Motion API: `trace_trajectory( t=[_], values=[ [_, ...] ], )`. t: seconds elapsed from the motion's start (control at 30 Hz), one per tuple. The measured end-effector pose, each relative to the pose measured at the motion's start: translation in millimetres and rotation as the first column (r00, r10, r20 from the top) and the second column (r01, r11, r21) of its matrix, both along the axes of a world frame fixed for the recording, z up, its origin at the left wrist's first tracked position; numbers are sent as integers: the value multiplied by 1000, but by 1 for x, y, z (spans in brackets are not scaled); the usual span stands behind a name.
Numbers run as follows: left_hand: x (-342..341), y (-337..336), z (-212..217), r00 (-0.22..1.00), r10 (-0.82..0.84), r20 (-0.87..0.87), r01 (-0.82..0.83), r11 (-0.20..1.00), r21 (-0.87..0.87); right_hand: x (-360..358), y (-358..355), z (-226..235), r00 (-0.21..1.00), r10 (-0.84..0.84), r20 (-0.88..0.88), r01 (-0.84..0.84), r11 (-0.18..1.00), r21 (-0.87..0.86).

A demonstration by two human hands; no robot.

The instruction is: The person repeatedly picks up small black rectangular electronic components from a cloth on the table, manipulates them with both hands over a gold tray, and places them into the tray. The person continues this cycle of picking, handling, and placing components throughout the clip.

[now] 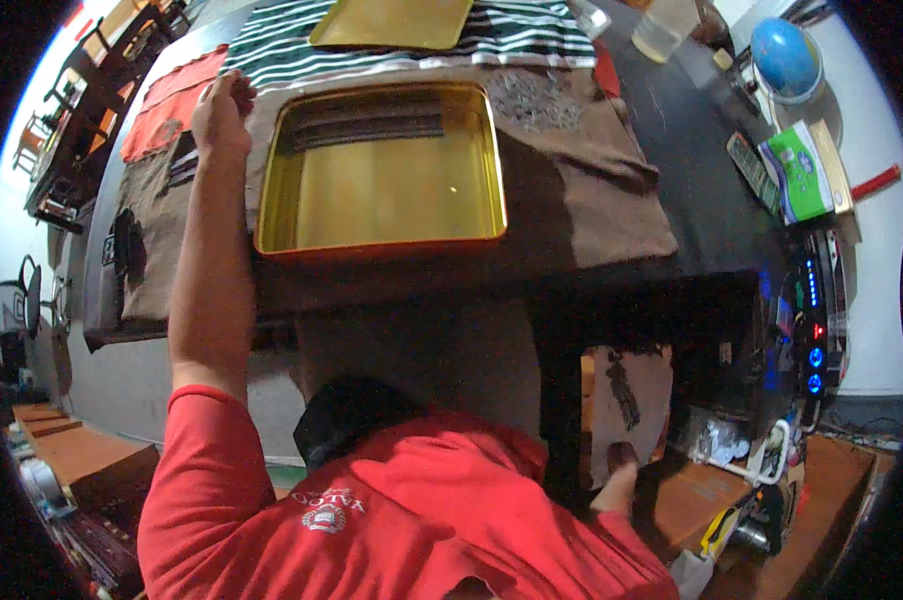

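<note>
My left hand (pixel 225 115) is over the table's left part, beside the gold rectangular tin (pixel 381 246), with its fingers curled in. Whether anything is inside those fingers is hidden. Dark slender strips (pixel 371 125) lie along the tin's far side. Below the table edge on the right, my right hand (pixel 619 475) is at the near end of a pale-lined container (pixel 651 385) holding a dark, narrow bundle (pixel 623 390). Its fingers are mostly out of sight. Left of the tin, a few dark strips (pixel 183 168) rest near a red cloth (pixel 166 100).
A brown cloth (pixel 611 215) covers the table under the tin, with a heap of small metal pieces (pixel 536 100) at its far right. Beyond are a gold lid (pixel 391 22) on striped cloth (pixel 531 40) and a clear container (pixel 664 30). A globe (pixel 786 55) stands far right.
</note>
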State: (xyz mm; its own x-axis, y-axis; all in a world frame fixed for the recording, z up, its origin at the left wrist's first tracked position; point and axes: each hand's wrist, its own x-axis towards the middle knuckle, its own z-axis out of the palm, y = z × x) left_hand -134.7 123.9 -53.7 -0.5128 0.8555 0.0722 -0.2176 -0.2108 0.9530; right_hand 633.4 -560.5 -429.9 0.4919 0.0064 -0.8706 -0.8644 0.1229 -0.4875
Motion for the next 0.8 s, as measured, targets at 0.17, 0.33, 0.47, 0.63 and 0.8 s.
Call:
trace_trajectory(
  t=[0.17, 0.33, 0.47, 0.63, 0.8],
  values=[
    [41, -30, 42, 924, -369, 99, 336, 909, 245, -15, 89, 116, 912, 227, 342, -252, 967, 28],
    [95, -82, 70, 653, -746, 132, 709, 663, 239, -110, 293, 305, 653, 369, 661, -745, 467, 476],
    [122, -126, 83, 527, -829, 187, 828, 551, 107, -237, 436, 424, 418, 463, 782, -879, -12, 477],
    [128, -149, 93, 427, -864, 267, 881, 463, 91, -388, 540, 486, -96, 355, 930, -964, -265, 2],
    [127, -138, 84, 499, -768, 402, 803, 584, 118, -465, 577, 481, -513, 206, 833, -858, -121, -499]
  ],
)
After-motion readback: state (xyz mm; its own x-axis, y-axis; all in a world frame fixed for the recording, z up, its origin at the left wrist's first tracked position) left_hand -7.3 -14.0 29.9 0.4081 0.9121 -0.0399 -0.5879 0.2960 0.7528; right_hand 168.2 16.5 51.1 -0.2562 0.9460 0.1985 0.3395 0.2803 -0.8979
